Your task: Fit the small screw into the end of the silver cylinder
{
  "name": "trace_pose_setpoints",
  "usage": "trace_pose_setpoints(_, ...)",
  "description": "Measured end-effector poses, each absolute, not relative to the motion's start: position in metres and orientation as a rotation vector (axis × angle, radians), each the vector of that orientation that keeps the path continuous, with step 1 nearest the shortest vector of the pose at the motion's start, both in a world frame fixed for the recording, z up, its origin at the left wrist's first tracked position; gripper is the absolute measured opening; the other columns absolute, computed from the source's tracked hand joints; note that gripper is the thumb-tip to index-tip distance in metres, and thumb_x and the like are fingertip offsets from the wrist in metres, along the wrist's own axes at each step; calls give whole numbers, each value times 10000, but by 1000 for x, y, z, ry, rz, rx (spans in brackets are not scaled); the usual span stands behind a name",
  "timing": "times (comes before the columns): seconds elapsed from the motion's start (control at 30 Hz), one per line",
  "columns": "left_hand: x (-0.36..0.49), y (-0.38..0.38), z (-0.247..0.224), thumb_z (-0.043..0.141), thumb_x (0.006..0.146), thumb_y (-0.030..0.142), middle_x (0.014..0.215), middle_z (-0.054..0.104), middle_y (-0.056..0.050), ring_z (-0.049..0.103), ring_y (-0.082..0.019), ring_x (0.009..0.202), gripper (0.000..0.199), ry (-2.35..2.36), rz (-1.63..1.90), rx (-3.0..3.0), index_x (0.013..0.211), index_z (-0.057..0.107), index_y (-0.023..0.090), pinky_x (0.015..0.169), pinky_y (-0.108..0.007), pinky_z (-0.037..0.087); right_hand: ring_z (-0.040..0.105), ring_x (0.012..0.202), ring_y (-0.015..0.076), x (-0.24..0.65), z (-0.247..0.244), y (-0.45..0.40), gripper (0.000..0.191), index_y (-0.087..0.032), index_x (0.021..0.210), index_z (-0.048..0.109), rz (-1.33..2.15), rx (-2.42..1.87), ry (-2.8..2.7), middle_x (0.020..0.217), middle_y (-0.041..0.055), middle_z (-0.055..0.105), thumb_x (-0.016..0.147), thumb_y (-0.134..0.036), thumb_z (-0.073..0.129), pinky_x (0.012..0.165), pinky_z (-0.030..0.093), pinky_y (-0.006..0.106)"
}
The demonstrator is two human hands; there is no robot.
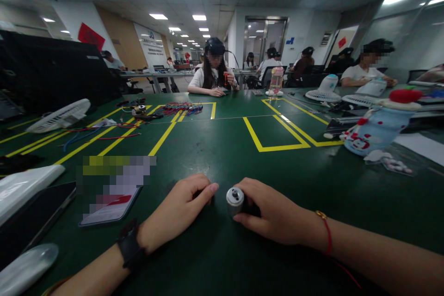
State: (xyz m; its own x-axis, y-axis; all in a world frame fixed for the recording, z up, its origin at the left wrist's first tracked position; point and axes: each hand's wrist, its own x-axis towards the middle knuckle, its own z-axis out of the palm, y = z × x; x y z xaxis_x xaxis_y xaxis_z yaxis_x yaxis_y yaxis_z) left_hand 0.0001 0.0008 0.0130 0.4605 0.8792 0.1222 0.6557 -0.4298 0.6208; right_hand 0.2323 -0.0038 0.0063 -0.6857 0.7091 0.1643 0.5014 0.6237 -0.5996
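My right hand (268,208) is closed around a small silver motor-like cylinder (235,200), which stands upright at the table's near middle. Its round top faces up and shows a short dark stub and small holes; my fingers and thumb cover part of its side. To the left of it, apart from the cylinder, my left hand (189,203) rests low over the green table (215,152). Its fingers are curled under and the thumb lies along them, so whatever they hold, if anything, is hidden.
Left of my hands lies a phone-like slab (114,199), partly blurred out. Wire bundles (182,109) and a white fan (60,114) sit farther left. A blue cup (376,125) with a red lid stands at the right. A person (215,74) sits across the table.
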Motion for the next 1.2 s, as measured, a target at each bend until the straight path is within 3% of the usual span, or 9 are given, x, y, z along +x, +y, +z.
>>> trace_pose_setpoints(0.17,10,-10,22,450,974,313,904,594,-6,536,-173,813,172,1210,698,2231,964,590,215,734,-304,415,499,826,184,232,5,-3,272,-184,1060,552,744,-956,-2460,977,50,569,815,-237,657,734,408,321)
trace_pose_setpoints(0.3,16,-15,25,494,957,268,941,601,-13,551,-176,854,144,1158,770,2218,1037,610,239,773,-316,430,494,827,176,232,3,-2,249,-180,1025,541,719,-921,-2464,970,41,559,810,-216,660,732,400,311)
trace_pose_setpoints(0.67,20,-9,25,554,926,304,901,605,-15,570,-173,806,152,1117,859,2005,943,693,245,723,-309,450,481,791,167,232,3,-3,221,-175,980,530,679,-917,-2470,937,35,553,810,-233,660,698,392,300)
trace_pose_setpoints(0.87,2,-6,26,563,915,337,901,607,-13,575,-180,815,159,1208,878,1966,942,683,237,733,-312,450,494,828,184,232,5,-3,268,-182,1058,548,711,-934,-2469,981,53,571,818,-238,652,731,405,318)
trace_pose_setpoints(1.2,-7,1,10,599,895,290,924,601,-6,572,-178,893,151,1146,530,2172,894,749,279,804,-297,440,493,817,183,232,6,-4,266,-175,1054,561,736,-961,-2473,960,51,567,813,-231,658,727,408,317)
